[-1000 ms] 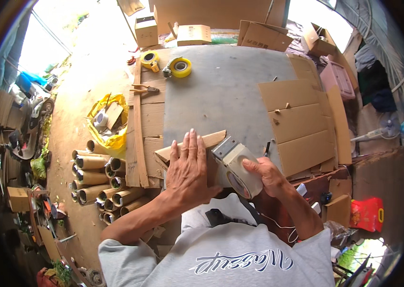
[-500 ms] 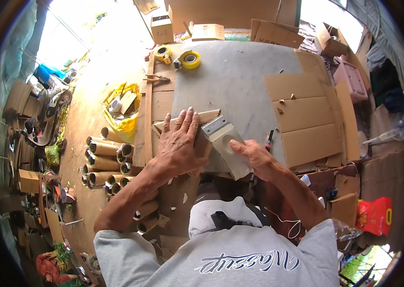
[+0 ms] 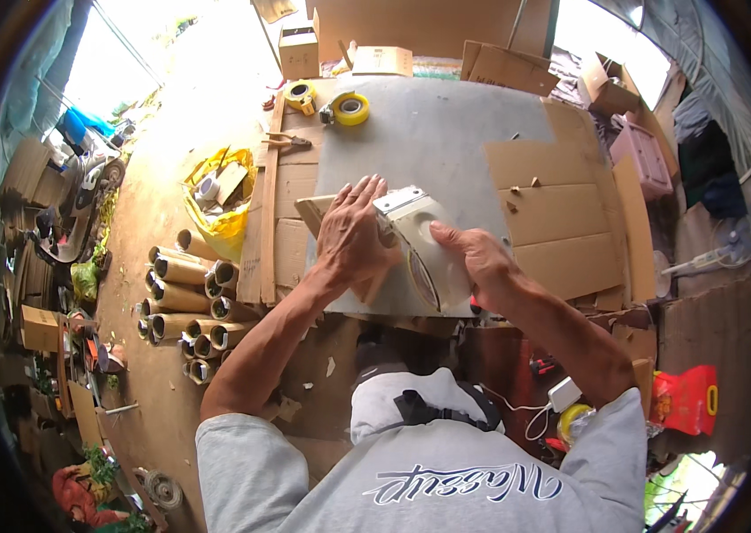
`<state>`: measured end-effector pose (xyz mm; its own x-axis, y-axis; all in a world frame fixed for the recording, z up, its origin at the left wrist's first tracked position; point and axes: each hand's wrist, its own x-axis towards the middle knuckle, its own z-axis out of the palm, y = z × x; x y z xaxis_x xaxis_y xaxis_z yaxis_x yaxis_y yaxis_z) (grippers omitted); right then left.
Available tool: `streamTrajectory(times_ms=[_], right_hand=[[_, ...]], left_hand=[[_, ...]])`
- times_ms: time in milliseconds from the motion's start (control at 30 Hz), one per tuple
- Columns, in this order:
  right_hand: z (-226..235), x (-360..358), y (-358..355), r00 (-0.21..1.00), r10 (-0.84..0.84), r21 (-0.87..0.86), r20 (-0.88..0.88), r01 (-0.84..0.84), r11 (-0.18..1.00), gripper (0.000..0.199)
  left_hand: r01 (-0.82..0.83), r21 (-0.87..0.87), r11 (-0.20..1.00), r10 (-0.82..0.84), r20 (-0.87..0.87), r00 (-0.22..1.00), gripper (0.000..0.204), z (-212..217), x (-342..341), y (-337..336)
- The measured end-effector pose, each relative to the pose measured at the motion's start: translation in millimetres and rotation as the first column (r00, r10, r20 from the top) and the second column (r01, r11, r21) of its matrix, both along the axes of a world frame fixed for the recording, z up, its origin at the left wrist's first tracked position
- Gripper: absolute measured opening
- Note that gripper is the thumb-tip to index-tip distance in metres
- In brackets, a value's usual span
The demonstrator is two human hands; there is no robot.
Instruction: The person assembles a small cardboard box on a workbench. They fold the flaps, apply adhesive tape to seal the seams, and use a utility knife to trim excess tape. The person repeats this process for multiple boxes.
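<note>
My left hand [image 3: 353, 233] grips a small brown cardboard box [image 3: 311, 211], its fingers laid together over the top and covering much of it. The box stands tilted near the table's front edge. My right hand [image 3: 477, 258] is closed on a beige hand tool [image 3: 433, 233] with a screwed metal strip at its far end. This tool's side has an opening with a yellowish curved edge inside. The metal end is against or just beside my left fingers; whether it touches the box I cannot tell. Both hands are over the grey tabletop [image 3: 429, 115].
Two yellow tape rolls in dispensers [image 3: 350, 108] and pliers [image 3: 287, 140] lie on the far left. Flat cardboard [image 3: 562, 204] with small scraps covers the right. Left of the table are a yellow bag [image 3: 231, 222] and stacked brown tubes [image 3: 182, 297]. A pink crate [image 3: 642, 160] stands at the right.
The box has been turned and tipped up in my left hand, which has rotated with it. My right hand has raised and turned the beige tool, closing in on the left hand.
</note>
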<state>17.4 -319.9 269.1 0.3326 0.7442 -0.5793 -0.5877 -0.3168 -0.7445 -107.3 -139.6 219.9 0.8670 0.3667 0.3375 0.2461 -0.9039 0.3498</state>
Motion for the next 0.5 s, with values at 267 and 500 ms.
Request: streamTrajectory(times_ms=[267, 500], right_hand=[[-26.6, -28.2, -32.3, 0.996, -0.079, 0.079, -0.042, 0.082, 0.993, 0.050], [-42.0, -34.9, -55.9, 0.989, -0.092, 0.122, -0.117, 0.106, 0.987, 0.046]], left_hand=[[0.046, 0.036, 0.998, -0.046, -0.006, 0.999, 0.085, 0.5, 2.9, 1.3], [0.085, 0.092, 0.992, -0.076, -0.094, 0.993, 0.082, 3.4, 6.2, 4.9]])
